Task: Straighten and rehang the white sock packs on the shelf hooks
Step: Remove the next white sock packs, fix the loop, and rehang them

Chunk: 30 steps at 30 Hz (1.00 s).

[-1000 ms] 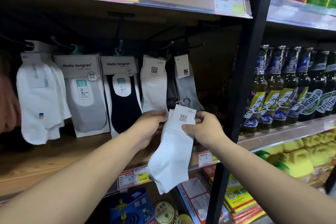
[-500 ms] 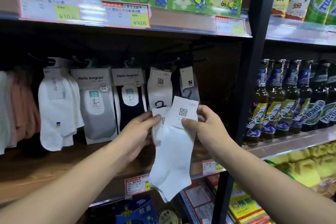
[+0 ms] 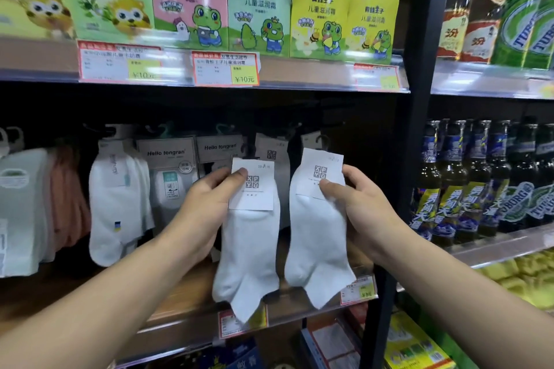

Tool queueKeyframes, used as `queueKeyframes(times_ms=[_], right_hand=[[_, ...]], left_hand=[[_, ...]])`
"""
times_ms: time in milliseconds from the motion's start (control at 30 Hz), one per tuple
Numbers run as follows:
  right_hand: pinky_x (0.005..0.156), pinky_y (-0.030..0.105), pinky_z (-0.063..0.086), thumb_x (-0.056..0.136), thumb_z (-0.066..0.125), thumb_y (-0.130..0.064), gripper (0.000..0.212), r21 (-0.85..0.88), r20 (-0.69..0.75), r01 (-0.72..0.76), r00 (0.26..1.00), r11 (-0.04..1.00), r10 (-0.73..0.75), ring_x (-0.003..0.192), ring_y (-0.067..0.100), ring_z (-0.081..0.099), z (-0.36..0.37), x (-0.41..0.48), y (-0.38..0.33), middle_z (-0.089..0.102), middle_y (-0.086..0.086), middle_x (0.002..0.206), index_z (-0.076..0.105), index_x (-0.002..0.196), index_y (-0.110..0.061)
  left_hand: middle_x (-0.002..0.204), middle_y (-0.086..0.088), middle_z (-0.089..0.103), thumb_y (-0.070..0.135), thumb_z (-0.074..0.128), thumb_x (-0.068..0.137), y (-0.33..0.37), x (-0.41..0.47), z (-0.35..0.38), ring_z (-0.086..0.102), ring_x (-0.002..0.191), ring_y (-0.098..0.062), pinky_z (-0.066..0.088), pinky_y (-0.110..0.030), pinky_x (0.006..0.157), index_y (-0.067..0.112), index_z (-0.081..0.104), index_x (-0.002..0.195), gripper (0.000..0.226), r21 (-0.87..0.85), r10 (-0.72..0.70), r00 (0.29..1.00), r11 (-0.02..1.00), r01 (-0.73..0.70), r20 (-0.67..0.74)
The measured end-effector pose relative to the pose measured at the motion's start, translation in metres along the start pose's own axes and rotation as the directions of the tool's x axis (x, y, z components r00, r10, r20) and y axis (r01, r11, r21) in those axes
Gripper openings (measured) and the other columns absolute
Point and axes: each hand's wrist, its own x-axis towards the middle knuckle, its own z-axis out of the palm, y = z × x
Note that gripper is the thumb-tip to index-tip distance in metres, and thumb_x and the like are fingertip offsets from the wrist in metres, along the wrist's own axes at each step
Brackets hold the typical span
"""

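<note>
Two white sock packs with white XPYU paper labels hang side by side in front of the sock shelf. My left hand (image 3: pixel 207 207) pinches the label of the left sock pack (image 3: pixel 248 252). My right hand (image 3: pixel 356 201) pinches the label of the right sock pack (image 3: pixel 317 246), whose small black hanger hook pokes up above the label. Both packs are off the shelf hooks (image 3: pixel 287 129), which show as dark prongs under the upper shelf. One more XPYU pack (image 3: pixel 271 148) hangs behind them, mostly hidden.
Hello tongran sock packs (image 3: pixel 168 159) and white socks (image 3: pixel 117 204) hang to the left. Kids' cream boxes (image 3: pixel 259 12) stand on the shelf above, with price tags along its edge. A black upright post (image 3: pixel 416 135) separates beer bottles (image 3: pixel 455 183) at the right.
The two packs, held together overlapping a second ago, are now pulled apart, one in each hand, and raised. The camera has tilted upward.
</note>
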Motion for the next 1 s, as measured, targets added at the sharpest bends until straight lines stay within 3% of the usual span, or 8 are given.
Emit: queueKeyframes(times_ms=[133,400,600,733,867,1000], right_hand=[[0.092,0.054,0.058,0.091,0.068,-0.015,0.029,-0.030,0.007,-0.004,1.000,1.000,0.004,0.100,0.031,0.076,0.006,-0.002,0.003,0.079,0.009,0.112,0.064,0.119,-0.020],[0.089,0.049,0.061,0.094,0.065,-0.018,0.031,-0.090,-0.038,-0.039,0.999,0.995,0.036,0.097,0.025,0.077,0.020,0.000,0.016,0.079,0.003,0.113,0.060,0.124,-0.022],[0.090,0.046,0.061,0.095,0.064,-0.018,0.038,-0.134,-0.089,-0.036,0.996,0.990,0.024,0.101,0.025,0.075,0.032,0.008,0.008,0.074,0.003,0.119,0.055,0.131,-0.025],[0.087,0.041,0.061,0.095,0.061,-0.013,0.036,-0.179,-0.142,-0.044,0.990,0.983,0.018,0.104,0.026,0.072,0.039,0.024,0.000,0.072,0.003,0.118,0.054,0.130,-0.020],[0.092,0.046,0.060,0.092,0.065,-0.016,0.039,-0.156,-0.191,-0.057,0.981,0.986,0.026,0.102,0.030,0.072,0.047,0.047,-0.002,0.072,0.009,0.116,0.057,0.131,-0.015],[0.091,0.048,0.060,0.088,0.068,-0.025,0.040,-0.179,-0.196,-0.072,0.980,0.981,0.036,0.100,0.032,0.073,0.056,0.066,0.002,0.072,0.009,0.120,0.060,0.127,-0.022]], left_hand=[[0.092,0.002,0.080,0.021,0.061,0.092,0.005,-0.002,-0.006,0.075,0.085,-0.013,0.054,-0.030,0.080,0.019,0.070,0.095,0.010,0.016,0.025,1.000,1.000,-0.025,-0.013],[0.091,0.001,0.080,0.022,0.058,0.093,-0.001,-0.002,-0.006,0.074,0.084,-0.013,0.052,-0.026,0.073,0.014,0.069,0.105,0.018,0.050,0.015,0.999,0.999,-0.014,-0.028],[0.077,0.019,0.076,0.020,0.054,0.096,0.001,-0.001,0.002,0.068,0.064,0.011,0.047,-0.004,0.054,0.022,0.065,0.092,0.012,0.045,0.053,0.998,0.998,-0.054,0.021],[0.071,0.023,0.075,0.021,0.053,0.097,0.000,-0.001,0.007,0.069,0.068,0.010,0.047,-0.005,0.055,0.025,0.062,0.089,0.013,0.047,0.059,0.996,0.997,-0.062,0.066],[0.084,0.015,0.078,0.025,0.053,0.097,-0.001,-0.004,0.011,0.073,0.079,0.000,0.050,-0.017,0.068,0.021,0.067,0.100,0.014,0.070,0.056,0.996,0.996,-0.061,0.071],[0.087,0.011,0.079,0.025,0.054,0.097,-0.004,-0.006,0.013,0.074,0.081,-0.004,0.052,-0.019,0.068,0.020,0.069,0.099,0.016,0.100,0.055,0.995,0.993,-0.063,0.085]])
